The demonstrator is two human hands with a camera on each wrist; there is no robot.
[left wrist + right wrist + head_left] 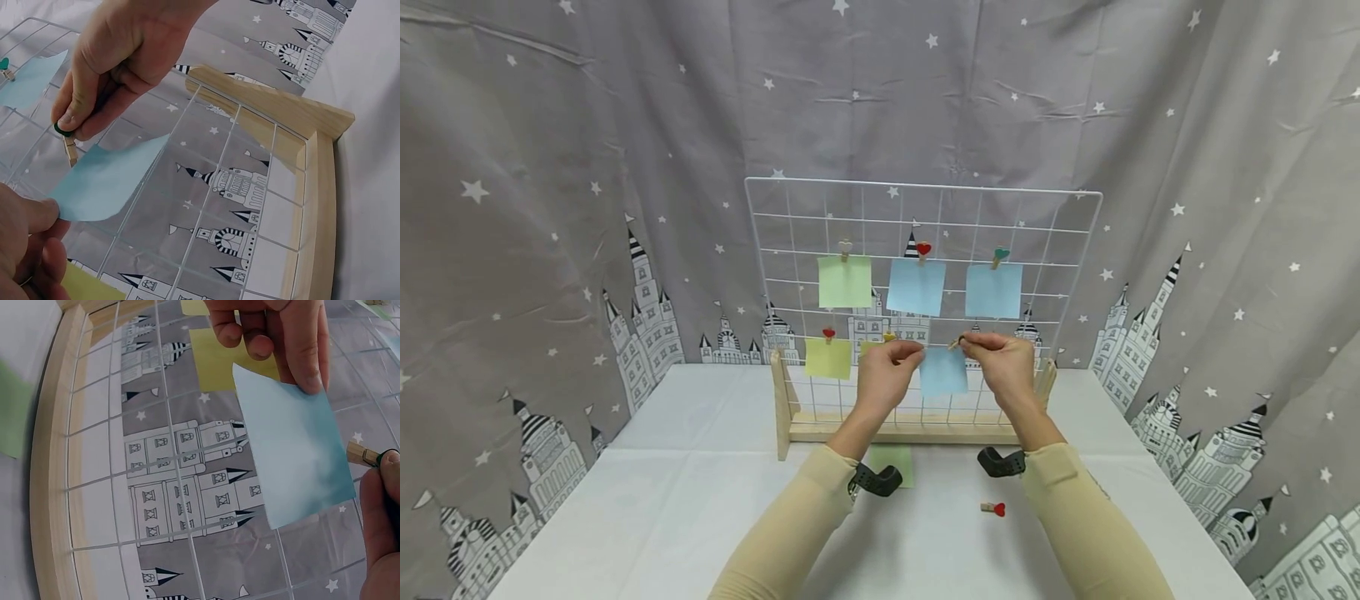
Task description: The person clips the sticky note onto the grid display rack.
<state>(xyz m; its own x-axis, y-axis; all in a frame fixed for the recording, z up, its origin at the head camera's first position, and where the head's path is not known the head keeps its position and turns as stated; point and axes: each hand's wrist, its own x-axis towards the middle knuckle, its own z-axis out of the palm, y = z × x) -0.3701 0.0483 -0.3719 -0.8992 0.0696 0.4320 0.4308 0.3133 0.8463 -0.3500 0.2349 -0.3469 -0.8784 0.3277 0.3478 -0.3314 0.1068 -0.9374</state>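
Observation:
My left hand (883,379) pinches a light blue paper note (943,372) at its edge, in front of a white wire grid (925,186). From the other side, my right hand (1003,367) holds a small wooden clothespin (70,150) with a green button-like end between thumb and finger. In the right wrist view, the tip of this clothespin is close to the note's upper edge. A yellow note (827,358) hangs from a red-heart clothespin (828,333). Another yellow note (225,362) is partly hidden behind my left hand.
Above hang a green note (845,283) and two blue notes (916,287), each under a heart clothespin. The grid stands in a wooden base (902,435). Green paper (892,465) and a red-heart clothespin (994,508) lie on the white table (700,500). A grey curtain (662,100) hangs behind.

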